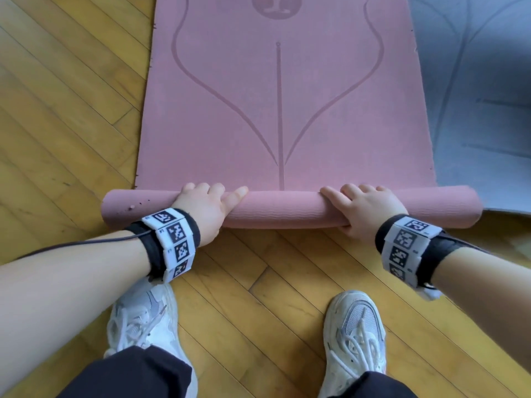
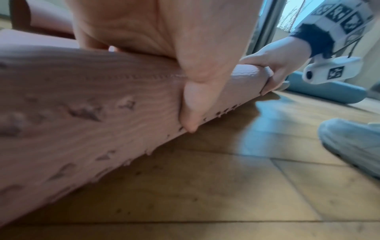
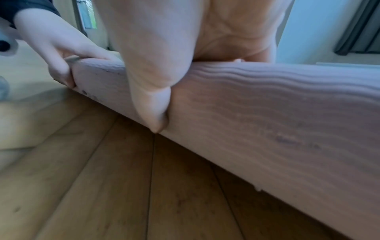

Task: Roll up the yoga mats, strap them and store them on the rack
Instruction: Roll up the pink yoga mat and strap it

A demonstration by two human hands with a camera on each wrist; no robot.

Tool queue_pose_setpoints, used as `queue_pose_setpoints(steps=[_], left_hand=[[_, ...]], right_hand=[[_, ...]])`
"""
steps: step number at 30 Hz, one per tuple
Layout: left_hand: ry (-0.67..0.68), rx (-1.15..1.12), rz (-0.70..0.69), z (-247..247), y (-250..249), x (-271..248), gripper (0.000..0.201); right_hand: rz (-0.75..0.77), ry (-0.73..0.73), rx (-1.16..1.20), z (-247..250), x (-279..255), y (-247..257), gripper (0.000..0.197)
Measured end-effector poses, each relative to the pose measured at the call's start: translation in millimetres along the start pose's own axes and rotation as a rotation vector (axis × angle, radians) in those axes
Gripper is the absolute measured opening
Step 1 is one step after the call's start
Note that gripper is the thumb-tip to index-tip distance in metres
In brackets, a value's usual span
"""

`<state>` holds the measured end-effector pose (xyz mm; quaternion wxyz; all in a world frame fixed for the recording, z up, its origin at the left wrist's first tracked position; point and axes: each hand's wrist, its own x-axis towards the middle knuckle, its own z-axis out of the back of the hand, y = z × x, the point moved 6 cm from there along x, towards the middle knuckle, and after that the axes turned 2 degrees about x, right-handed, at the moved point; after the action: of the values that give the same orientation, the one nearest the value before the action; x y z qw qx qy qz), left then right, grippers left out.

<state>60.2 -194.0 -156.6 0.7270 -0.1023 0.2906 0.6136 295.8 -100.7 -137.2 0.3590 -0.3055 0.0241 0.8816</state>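
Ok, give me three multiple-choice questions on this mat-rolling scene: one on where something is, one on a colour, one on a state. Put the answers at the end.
1. Where does the grey-blue mat lie?
A. to the right of the pink mat
B. on top of it
C. to its left

2. What colour are the shoes?
A. black
B. white
C. red

3. What state is the pink mat in?
A. fully flat
B. rolled and strapped
C. partly rolled

Answers:
1 A, its edge shows along the pink mat's right side.
2 B, both shoes on the wooden floor are white.
3 C, the left hand and right hand grip a roll at the near end; the rest lies flat.
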Motion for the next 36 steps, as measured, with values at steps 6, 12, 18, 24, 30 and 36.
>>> queue_pose_setpoints(steps=[6, 12, 18, 24, 30, 36], left_hand=[[0.145, -0.09, -0.024, -10.6, -5.3, 19.4, 0.088], [0.218, -0.165, -0.01, -8.3, 0.9, 30.6, 0.087], [0.123, -0.152, 0.021, -4.7, -4.5, 26.7, 0.093], [0.07, -0.047, 0.048, -10.9, -17.8, 7.9, 0.098], [0.074, -0.005, 0.091, -11.1, -10.2, 22.6, 0.105], [0.091, -0.074, 0.109, -0.6, 4.3, 38.3, 0.105]], right_hand=[[-0.011, 0.128, 0.074, -20.7, 19.2, 6.2, 0.088], [0.022, 0.001, 0.049, -20.1, 4.1, 30.0, 0.099], [-0.01, -0.013, 0.135, -26.2, 16.8, 32.5, 0.107], [0.003, 0.027, 0.167, -12.1, 43.9, 17.3, 0.103], [-0.039, -0.04, 0.163, -5.3, 33.0, 13.2, 0.109], [-0.058, -0.015, 0.114, -22.5, 20.7, 9.1, 0.112]])
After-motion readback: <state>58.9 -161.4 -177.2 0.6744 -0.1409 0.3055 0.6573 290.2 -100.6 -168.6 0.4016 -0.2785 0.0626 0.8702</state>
